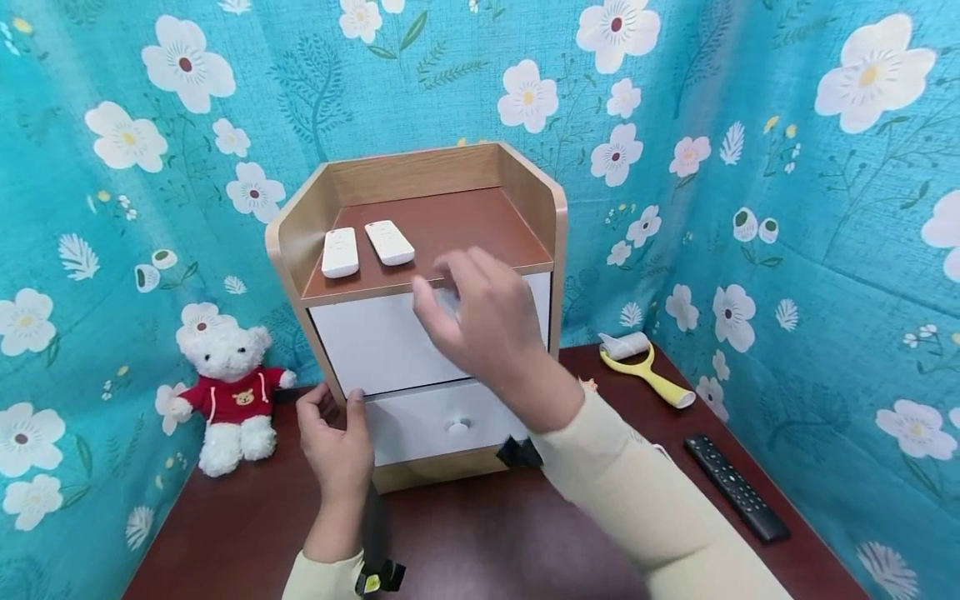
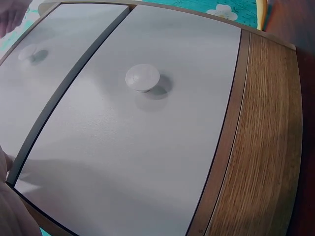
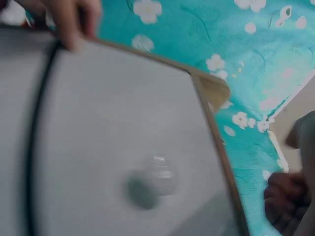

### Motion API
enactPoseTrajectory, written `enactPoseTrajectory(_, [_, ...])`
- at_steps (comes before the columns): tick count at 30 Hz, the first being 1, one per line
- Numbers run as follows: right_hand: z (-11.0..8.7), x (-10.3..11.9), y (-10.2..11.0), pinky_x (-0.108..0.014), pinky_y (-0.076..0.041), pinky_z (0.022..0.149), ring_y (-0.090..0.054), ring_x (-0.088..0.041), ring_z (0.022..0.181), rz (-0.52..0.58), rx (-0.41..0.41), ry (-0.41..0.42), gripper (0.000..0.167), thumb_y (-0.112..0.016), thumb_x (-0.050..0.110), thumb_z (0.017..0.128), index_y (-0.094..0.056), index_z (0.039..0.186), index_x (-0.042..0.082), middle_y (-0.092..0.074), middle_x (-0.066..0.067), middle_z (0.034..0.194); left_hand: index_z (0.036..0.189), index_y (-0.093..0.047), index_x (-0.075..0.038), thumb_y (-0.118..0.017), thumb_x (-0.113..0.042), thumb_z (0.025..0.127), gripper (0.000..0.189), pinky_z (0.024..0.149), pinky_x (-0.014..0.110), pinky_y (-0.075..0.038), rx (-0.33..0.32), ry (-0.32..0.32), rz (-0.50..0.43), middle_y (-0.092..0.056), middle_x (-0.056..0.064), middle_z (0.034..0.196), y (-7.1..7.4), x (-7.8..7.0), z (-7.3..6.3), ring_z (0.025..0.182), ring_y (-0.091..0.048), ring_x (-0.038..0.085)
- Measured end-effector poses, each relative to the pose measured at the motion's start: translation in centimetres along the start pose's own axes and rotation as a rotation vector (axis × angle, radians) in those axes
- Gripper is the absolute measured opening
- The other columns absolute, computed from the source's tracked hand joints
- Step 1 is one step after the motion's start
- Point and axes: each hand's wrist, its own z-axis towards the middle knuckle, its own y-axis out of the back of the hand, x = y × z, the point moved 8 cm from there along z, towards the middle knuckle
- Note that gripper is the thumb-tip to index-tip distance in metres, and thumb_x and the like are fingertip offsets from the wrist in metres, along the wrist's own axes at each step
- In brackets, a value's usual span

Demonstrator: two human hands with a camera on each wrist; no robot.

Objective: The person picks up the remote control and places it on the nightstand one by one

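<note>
A small wooden cabinet with two white drawers stands on the dark red table. My left hand grips its left edge, thumb at the front and fingers round the side. In front of the upper drawer hangs my right hand, slightly blurred, fingers loosely bent and holding nothing. It covers the upper knob in the head view; the left wrist view shows that knob. The lower drawer has a round white knob. Both drawers look closed. Two white remotes, one left and one right, lie on the cabinet's top shelf.
A white teddy bear in a red hoodie sits left of the cabinet. To the right lie a yellow-handled lint roller and a black remote. Blue flowered cloth hangs behind and beside the table.
</note>
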Motion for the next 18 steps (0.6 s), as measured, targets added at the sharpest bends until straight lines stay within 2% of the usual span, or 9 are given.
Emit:
enactPoseTrajectory(3, [-4.1,0.2,1.0,-0.034,-0.057,0.067,-0.065,-0.019,0.074,0.109,-0.098,0.1,0.025,-0.065,0.024,0.102,-0.076,0.099,0.002,-0.071,-0.008,0.082,0.138,-0.054,0.007,-0.076,-0.015,0.103,0.047,0.096,0.015,-0.046,-0.006,-0.004,-0.011,-0.064,0.022,0.132,0.0,0.0,-0.1,0.112,-0.057,0.004])
enactPoseTrajectory(6, [-8.1,-0.3,1.1,-0.033,-0.059,0.068,-0.067,-0.019,0.075,0.158,-0.117,0.098,0.026,-0.065,0.026,0.104,-0.075,0.099,0.003,-0.071,-0.007,0.084,0.138,-0.054,0.007,-0.076,-0.014,0.103,0.047,0.096,0.015,-0.046,-0.012,-0.006,-0.005,-0.065,0.023,0.131,0.1,0.0,0.0,0.111,-0.057,0.004])
enactPoseTrajectory(10, [-13.0,-2.3,0.9,-0.032,-0.059,0.073,-0.067,-0.018,0.083,0.149,-0.079,-0.016,0.025,-0.071,0.029,0.103,-0.074,0.108,0.005,-0.071,-0.005,0.092,0.139,-0.054,0.007,-0.076,-0.016,0.103,0.048,0.095,0.016,-0.046,-0.009,-0.003,0.003,-0.064,0.023,0.131,0.0,0.2,0.0,0.111,-0.057,0.004])
enactPoseTrajectory(15, [-18.4,-5.7,0.7,-0.032,-0.059,0.082,-0.067,-0.019,0.095,0.087,0.0,-0.212,0.036,-0.087,0.023,0.091,-0.073,0.119,0.005,-0.072,-0.006,0.107,0.139,-0.054,0.007,-0.076,-0.016,0.103,0.048,0.094,0.017,-0.046,-0.008,-0.016,-0.005,-0.065,0.023,0.13,-0.1,0.1,-0.1,0.11,-0.058,0.005])
enactPoseTrajectory(18, [-21.3,-7.6,0.7,-0.035,-0.058,0.084,-0.067,-0.019,0.1,0.038,0.039,-0.31,0.043,-0.091,0.02,0.085,-0.072,0.121,0.005,-0.071,-0.007,0.113,0.139,-0.054,0.006,-0.075,-0.017,0.104,0.047,0.094,0.017,-0.046,-0.013,-0.016,-0.002,-0.064,0.021,0.13,-0.1,0.1,-0.2,0.11,-0.057,0.005])
